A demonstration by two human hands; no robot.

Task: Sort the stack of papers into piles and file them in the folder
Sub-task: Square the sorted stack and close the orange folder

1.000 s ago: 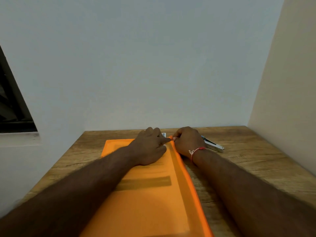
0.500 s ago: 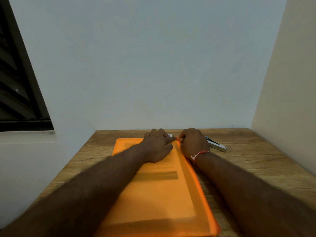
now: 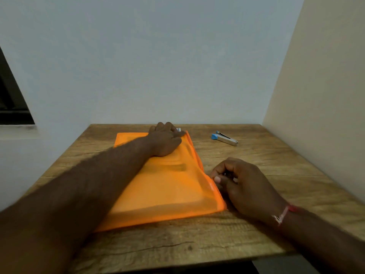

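Observation:
An orange translucent zip folder [image 3: 167, 192] lies flat on the wooden table [image 3: 262, 167], long side running away from me. Papers show faintly through its cover. My left hand [image 3: 166, 139] rests palm-down on the folder's far right corner, pressing it to the table. My right hand [image 3: 245, 184] sits beside the folder's right edge, near its front corner. Its thumb and curled fingers pinch the zip along that edge. The zip's slider itself is hidden between the fingers.
A stapler [image 3: 224, 137] with a blue end and metal body lies on the table at the far right. A small metal piece [image 3: 179, 129] pokes out beyond my left fingers. Walls close in behind and on the right; a dark window [image 3: 11, 103] is at left.
My right hand has slid from the folder's far right corner towards me along the right edge. My left hand stays on the far corner. The stapler, earlier half hidden, is now in full view.

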